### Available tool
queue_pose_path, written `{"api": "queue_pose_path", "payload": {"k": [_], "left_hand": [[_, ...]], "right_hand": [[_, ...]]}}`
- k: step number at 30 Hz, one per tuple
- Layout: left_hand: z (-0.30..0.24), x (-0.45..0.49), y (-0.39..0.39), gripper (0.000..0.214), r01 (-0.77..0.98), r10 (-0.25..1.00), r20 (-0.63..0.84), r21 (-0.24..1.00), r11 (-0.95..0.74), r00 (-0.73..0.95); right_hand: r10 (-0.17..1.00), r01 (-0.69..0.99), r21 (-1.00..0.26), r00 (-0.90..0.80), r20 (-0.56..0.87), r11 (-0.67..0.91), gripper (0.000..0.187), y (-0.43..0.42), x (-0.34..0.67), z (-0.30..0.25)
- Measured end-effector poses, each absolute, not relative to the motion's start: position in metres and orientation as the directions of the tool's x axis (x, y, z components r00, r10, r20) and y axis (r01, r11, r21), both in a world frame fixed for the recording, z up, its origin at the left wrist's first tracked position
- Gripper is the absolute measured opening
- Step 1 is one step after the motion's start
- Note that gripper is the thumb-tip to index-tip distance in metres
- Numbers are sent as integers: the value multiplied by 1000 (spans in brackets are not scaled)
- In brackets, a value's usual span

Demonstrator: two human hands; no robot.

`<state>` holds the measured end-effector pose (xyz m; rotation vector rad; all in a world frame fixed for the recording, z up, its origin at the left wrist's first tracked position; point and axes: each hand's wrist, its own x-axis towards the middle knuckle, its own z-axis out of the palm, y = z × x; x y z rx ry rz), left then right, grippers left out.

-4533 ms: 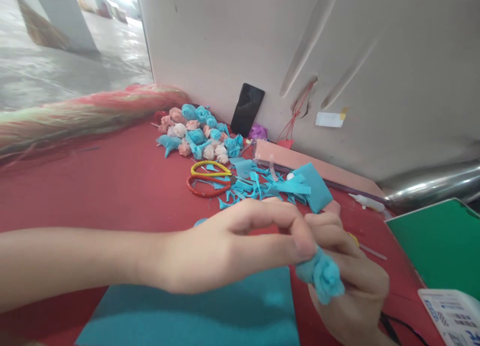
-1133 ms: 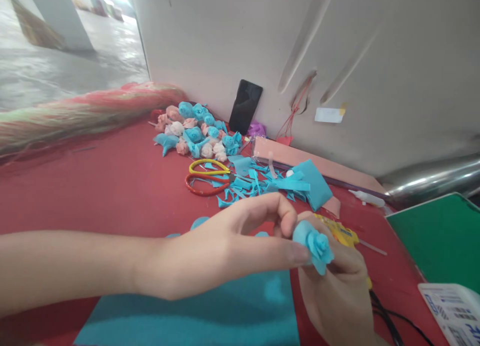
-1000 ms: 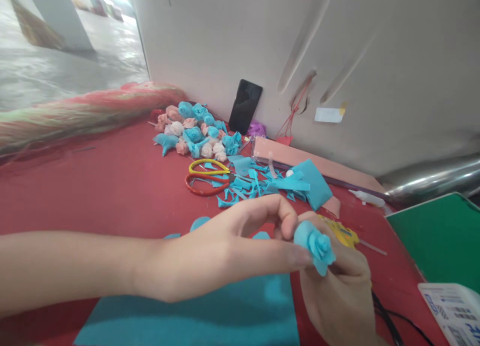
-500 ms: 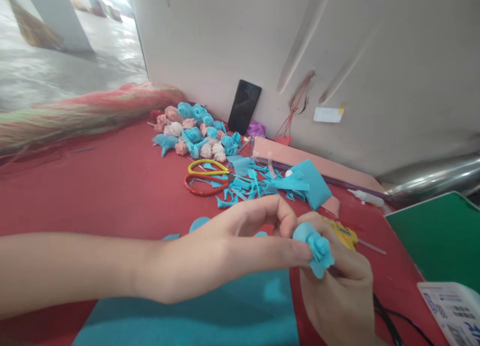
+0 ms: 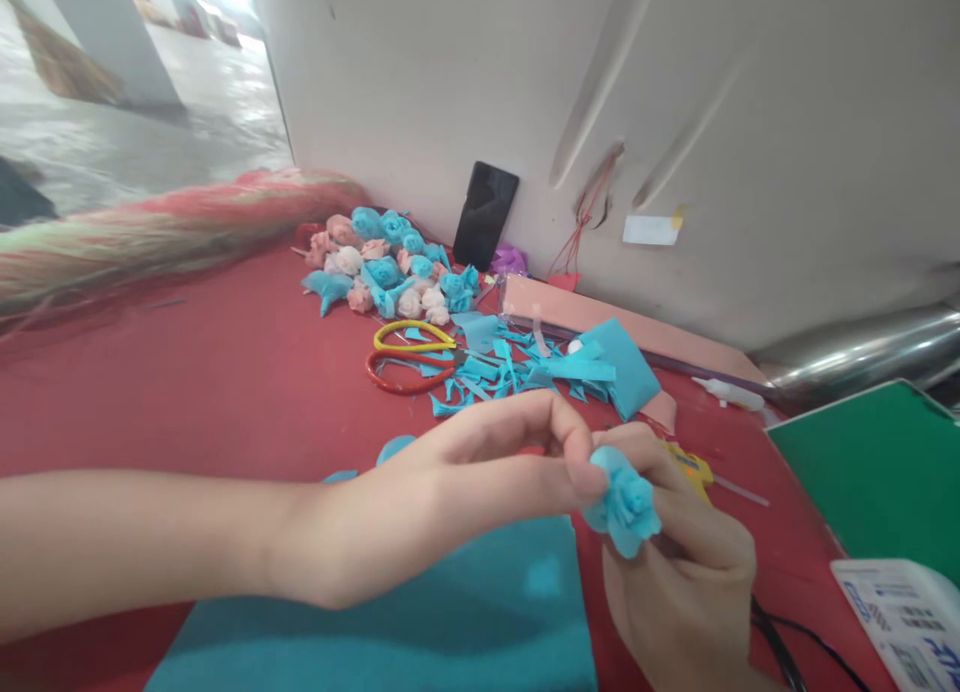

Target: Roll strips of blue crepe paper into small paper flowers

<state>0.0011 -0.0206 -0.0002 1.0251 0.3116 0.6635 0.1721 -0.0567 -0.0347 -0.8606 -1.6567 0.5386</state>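
Between my two hands is a small blue paper flower (image 5: 626, 502) with ruffled petals, its face turned to the right. The thumb and forefinger of my left hand (image 5: 480, 492) pinch a petal at its left edge. My right hand (image 5: 675, 562) is closed around the flower's base from behind and below; its fingertips are partly hidden by the petals. Under my left forearm lies a large sheet of blue paper (image 5: 390, 632). A blue paper piece (image 5: 394, 449) shows just past my left wrist.
Scissors (image 5: 412, 357) with yellow and red handles lie beside blue paper scraps (image 5: 510, 367). Finished flowers (image 5: 382, 267) are heaped behind them, near a leaning phone (image 5: 486, 215). A yellow glue gun (image 5: 691, 467) is partly hidden by my right hand. A green board (image 5: 877, 472) stands at the right.
My left thumb has drawn back slightly to the left, onto the petal's edge. The flower has turned a little, showing more of its face. My right hand stays around its base.
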Motion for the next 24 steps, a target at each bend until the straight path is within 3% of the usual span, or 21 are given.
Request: {"api": "queue_pose_path", "payload": {"k": [13,24], "left_hand": [[5,-1,-18,16,-343,665,64,891,298,744],[7,-2,-18,13,-408,652,59,821,399,756]], "right_hand": [[631,378,-557,-103,769,740,18,-52,175,-24],[545,461,-433,-139,827,774,26,-52,176,-16]]}}
